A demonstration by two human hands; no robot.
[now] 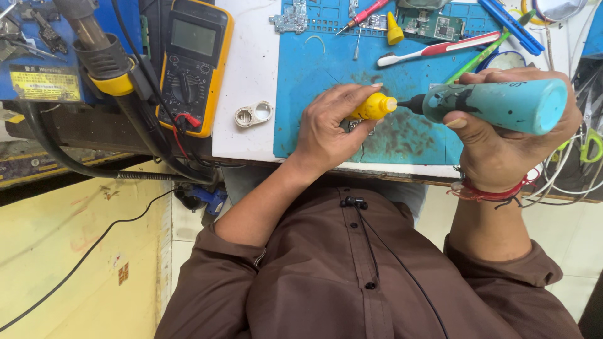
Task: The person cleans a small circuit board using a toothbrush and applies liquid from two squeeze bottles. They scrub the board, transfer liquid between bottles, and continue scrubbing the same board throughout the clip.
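L hand (330,125) pinches small yellow bottle (372,107) over blue work mat (314,69). R hand (502,135) wrapped tight round teal squeeze bottle (502,103), its black nozzle at yellow bottle's tip. Multimeter (193,63) well left, toothbrush (436,50) behind.

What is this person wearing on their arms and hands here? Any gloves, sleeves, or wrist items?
Both hands are bare, with no gloves. The left hand and right hand come out of brown shirt sleeves pushed up toward the elbows. A red thread band circles the right wrist.
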